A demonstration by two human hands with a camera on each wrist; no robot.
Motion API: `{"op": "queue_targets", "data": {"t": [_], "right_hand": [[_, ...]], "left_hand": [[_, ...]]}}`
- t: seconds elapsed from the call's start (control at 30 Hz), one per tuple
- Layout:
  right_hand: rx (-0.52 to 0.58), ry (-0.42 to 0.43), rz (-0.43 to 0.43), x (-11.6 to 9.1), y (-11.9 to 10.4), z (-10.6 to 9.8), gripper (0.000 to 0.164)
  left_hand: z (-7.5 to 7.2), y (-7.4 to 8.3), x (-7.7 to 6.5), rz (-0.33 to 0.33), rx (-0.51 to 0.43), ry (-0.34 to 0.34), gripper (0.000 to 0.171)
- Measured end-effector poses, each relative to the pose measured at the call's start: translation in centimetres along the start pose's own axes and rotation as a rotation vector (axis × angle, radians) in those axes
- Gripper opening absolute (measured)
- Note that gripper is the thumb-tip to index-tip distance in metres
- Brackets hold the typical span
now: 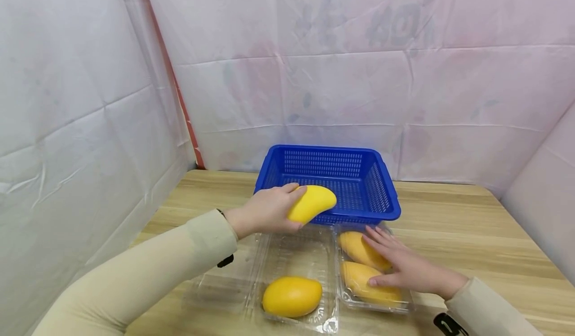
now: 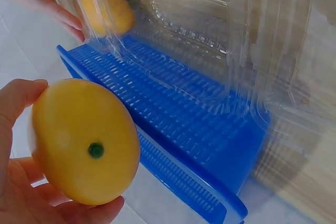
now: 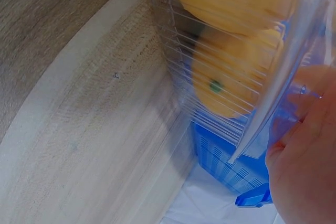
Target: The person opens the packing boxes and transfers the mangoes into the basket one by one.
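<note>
In the head view my left hand point(image 1: 276, 208) grips a yellow mango point(image 1: 314, 202) above the front rim of the blue basket point(image 1: 394, 198). The left wrist view shows that mango point(image 2: 84, 135) end-on, with a green stem spot and my fingers around its side. My right hand point(image 1: 404, 263) rests with spread fingers on the lid of a closed clear plastic box point(image 1: 377, 303), which has two mangoes point(image 1: 361, 276) inside. Left of it lies an open clear plastic box point(image 1: 330, 296), with one mango point(image 1: 292, 296) at its near end.
The blue basket stands at the back of the wooden table point(image 1: 444, 216), behind both boxes. The open box's transparent lid point(image 1: 224, 286) spreads to the left. White printed sheeting point(image 1: 341, 91) hangs behind the table and along its sides.
</note>
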State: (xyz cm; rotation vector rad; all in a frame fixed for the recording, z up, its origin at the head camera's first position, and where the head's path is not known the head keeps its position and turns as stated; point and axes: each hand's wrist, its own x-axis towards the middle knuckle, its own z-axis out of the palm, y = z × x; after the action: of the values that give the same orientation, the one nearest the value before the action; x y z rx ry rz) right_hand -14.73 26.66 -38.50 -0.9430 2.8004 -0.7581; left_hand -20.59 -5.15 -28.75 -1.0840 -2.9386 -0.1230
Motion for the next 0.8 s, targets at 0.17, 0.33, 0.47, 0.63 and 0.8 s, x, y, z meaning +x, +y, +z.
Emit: {"op": "queue_targets", "data": {"t": [0.17, 0.33, 0.47, 0.63, 0.8], "right_hand": [[-0.004, -0.005, -0.017, 0.0, -0.1, 0.0, 0.087], [0.000, -0.006, -0.022, 0.0, -0.1, -0.1, 0.087], [0.001, -0.005, -0.020, 0.0, -0.1, -0.1, 0.087], [0.005, -0.005, -0.020, 0.1, -0.2, -0.1, 0.086], [0.004, -0.006, -0.021, 0.0, -0.3, -0.2, 0.086]], "left_hand": [[-0.2, -0.2, 0.2, 0.001, 0.000, -0.003, 0.077], [-0.3, -0.7, 0.7, 0.004, 0.015, 0.005, 0.077], [-0.3, -1.1, 1.0, 0.003, 0.019, 0.021, 0.076], [-0.4, -1.4, 1.1, -0.010, 0.007, 0.011, 0.076], [-0.4, -1.4, 1.2, -0.014, -0.004, -0.006, 0.077]]}}
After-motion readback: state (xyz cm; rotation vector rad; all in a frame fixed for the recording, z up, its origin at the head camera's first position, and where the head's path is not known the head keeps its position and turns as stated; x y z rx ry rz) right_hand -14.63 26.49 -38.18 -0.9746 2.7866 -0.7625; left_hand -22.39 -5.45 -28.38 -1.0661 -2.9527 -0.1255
